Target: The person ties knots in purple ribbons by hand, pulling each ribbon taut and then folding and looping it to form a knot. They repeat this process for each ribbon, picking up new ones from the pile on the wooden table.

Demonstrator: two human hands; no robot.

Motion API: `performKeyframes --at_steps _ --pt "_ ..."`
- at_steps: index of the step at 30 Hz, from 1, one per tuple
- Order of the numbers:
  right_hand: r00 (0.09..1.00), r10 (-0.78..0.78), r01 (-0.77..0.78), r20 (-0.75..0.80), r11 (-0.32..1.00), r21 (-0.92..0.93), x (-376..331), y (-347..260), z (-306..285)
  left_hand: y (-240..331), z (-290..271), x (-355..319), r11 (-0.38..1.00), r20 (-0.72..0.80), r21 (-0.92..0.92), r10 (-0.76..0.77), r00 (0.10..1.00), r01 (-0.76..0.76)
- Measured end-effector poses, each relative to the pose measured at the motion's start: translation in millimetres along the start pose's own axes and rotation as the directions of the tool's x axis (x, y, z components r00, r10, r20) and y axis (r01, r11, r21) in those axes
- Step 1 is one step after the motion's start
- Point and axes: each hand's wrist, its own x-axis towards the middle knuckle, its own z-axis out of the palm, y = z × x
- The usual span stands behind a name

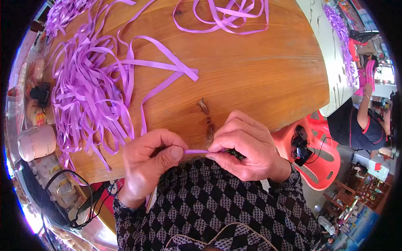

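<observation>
Left hand [148,161] and right hand [243,144] each pinch one purple ribbon strip [197,151] between thumb and fingers, taut above the wooden surface [259,71], beside a ribbon pile [88,96]

Left hand [148,161] and right hand [245,146] at 6 o'clock, pinching short purple ribbon strip [197,151] stretched taut between them, above checkered sleeves. Wooden table [259,71] fills centre. Heap of purple ribbons [90,94] at 9 o'clock; smaller loose bunch [228,16] at 12. Red plastic chair [320,159] at 4 o'clock. Another person [362,125] seated at 3 o'clock. Pink jar [37,142] near 8.
</observation>
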Motion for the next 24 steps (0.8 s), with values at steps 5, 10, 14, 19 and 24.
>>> performKeyframes --at_steps 5,10,14,19,24 --pt "1.0 -0.025 0.025 -0.011 1.0 0.008 0.9 2.6 5.9 -2.5 8.7 5.7 0.367 0.088 0.811 0.694 0.714 -0.456" --pt "0.995 -0.1 0.097 -0.024 0.99 -0.099 2.4 -0.5 12.6 5.1 21.4 1.5 0.842 -0.007 0.319 0.461 0.887 -0.435" --pt "0.991 -0.132 0.125 -0.033 0.979 -0.163 1.8 2.1 13.4 5.2 19.5 0.7 0.997 0.092 -0.071 -0.028 0.995 0.035" --pt "0.997 -0.076 0.078 0.019 0.987 -0.143 -1.3 4.8 8.5 -1.1 12.3 10.7 0.986 0.195 -0.077 -0.131 0.972 0.149" --pt "0.999 -0.012 0.015 0.037 0.997 -0.08 0.5 0.9 3.6 -1.0 8.3 16.0 0.918 0.281 -0.232 -0.252 0.926 0.321"
